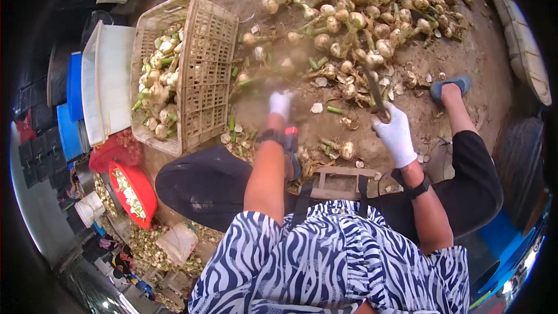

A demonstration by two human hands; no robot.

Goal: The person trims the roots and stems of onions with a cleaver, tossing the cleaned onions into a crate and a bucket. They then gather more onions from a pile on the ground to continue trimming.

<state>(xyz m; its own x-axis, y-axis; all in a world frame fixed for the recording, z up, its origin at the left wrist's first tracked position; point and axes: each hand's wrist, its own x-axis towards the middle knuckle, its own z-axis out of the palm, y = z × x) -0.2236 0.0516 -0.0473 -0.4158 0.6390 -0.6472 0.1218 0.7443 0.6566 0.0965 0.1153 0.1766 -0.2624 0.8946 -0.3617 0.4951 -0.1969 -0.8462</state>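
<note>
My left hand (281, 104), in a white glove, is over the dirt floor just right of the plastic crate (208, 70). Its fingers are smeared by motion, and what it holds, if anything, is hidden. My right hand (395, 134), also white-gloved, is wrapped round the handle of a long dark blade (374, 88) that points up toward the pile. Ahead of both hands lies a heap of muddy bulbs (381, 14) with green stems. A single bulb (347, 150) rests between my hands and body. Cut bulbs (156, 96) fill part of the crate.
White tubs (116, 75) and blue containers (67, 131) stand left of the crate. A red basin (135, 195) with pale pieces is lower left. A wooden stool edge (340, 181) shows before my body. My feet are at either side, the right in a grey shoe (450, 86).
</note>
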